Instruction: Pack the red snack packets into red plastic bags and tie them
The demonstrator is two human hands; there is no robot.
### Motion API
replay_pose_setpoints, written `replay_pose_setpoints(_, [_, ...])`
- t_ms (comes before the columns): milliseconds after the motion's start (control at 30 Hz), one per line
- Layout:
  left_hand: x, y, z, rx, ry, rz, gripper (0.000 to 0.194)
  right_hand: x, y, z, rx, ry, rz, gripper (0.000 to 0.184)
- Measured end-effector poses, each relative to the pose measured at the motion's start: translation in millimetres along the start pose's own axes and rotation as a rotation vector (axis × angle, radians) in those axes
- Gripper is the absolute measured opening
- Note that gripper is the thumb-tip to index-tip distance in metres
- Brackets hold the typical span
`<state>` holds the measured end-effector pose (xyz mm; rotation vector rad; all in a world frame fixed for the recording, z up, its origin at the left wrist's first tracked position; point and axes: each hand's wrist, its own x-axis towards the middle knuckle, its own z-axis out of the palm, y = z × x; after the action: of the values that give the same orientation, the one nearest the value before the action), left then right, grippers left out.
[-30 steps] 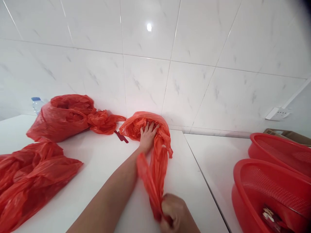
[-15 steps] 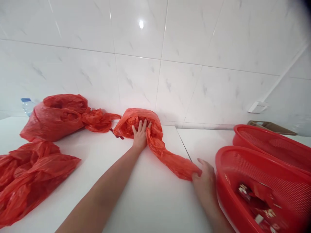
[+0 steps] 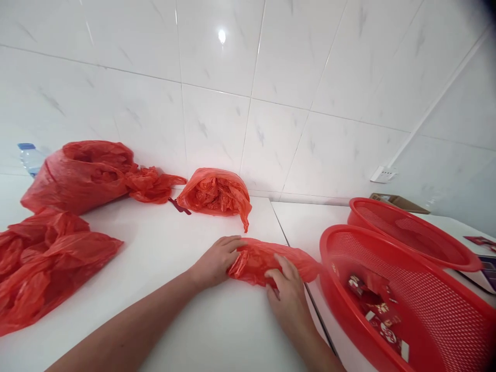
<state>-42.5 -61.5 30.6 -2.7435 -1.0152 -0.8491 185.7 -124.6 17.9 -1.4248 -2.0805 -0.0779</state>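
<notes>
a long, thin, crinkly red plastic bag (image 3: 258, 261) is lying across the smooth white table (image 3: 232, 325), over the dark gap near its right side. the person's left hand (image 3: 219, 261) is resting on the bag's left end; its thumb is hiding, so nobody can tell if it is pinching. the right hand (image 3: 284, 289) is touching the bag's near edge, with its fingers bent and spread apart. the two hands are staying apart from each other.

the person seems to be spreading the bag out. using soft fingers and a gentle pull would probably be best, because such thin plastic could be ripping easily.

the bag is looking wrinkled and shiny, and a bit see-through. its right end is pointing at the big, round red plastic basket with holes (image 3: 426, 305), where small, shiny red packets (image 3: 387, 333) are lying.

behind the hands, a round, puffy red plastic bag stuffed with more crumpled plastic (image 3: 215, 194) is sitting by the shiny white tile wall (image 3: 217, 119).
</notes>
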Motion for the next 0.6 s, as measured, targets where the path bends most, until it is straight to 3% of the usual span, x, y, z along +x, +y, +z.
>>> replay_pose_setpoints(167, [-21.3,-12.1,-19.6,-0.096,-0.020,-0.159,0.031,-17.6,31.9,-15.3,-0.002,-0.030,0.018,0.021])
replay_pose_setpoints(267, [-36.4,-27.0,-29.4,-0.102,-0.001,-0.232,0.051,-25.8,34.9,-22.2,-0.005,-0.018,0.088,0.019])
replay_pose_setpoints(367, [-48.7,-35.9,-37.7,-0.051,0.057,-0.347,0.058,-26.6,21.3,-27.2,0.020,0.021,0.113,0.020])
replay_pose_setpoints(500, [-51.5,-27.3,-52.0,-0.029,0.304,-0.604,0.035,-11.9,-6.9,-34.0,0.076,-0.041,0.086,0.027])
replay_pose_setpoints(600, [-47.8,-7.6,-56.8,-0.042,0.254,-0.506,0.023,2.6,-20.5,-34.4,0.086,-0.135,0.096,0.036])
